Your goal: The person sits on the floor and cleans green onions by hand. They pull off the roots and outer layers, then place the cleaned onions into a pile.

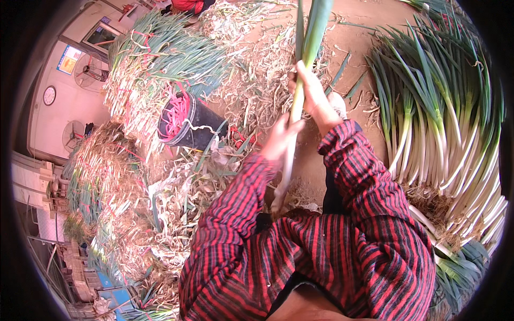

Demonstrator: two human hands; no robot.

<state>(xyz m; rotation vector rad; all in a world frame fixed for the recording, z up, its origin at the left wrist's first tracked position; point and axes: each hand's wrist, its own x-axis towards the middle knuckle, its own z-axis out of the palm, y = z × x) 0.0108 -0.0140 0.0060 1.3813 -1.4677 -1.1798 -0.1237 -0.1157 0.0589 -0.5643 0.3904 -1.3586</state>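
Note:
A large green onion with a white stalk and green leaves is held lengthwise in front of me, roots towards my body. My right hand grips it where the white turns to green. Lower down, my left hand lies against the white stalk, slightly blurred, its thumb and fingers around it. To my right lies a big heap of cleaned green onions with white stalks and roots. Peeled dry leaves cover the ground to my left.
A black bucket of pink ties tips at the left. Behind it lie tied bundles of unpeeled green onions. Fans, a wall clock and a poster are on the far left wall. A person in red is at the top.

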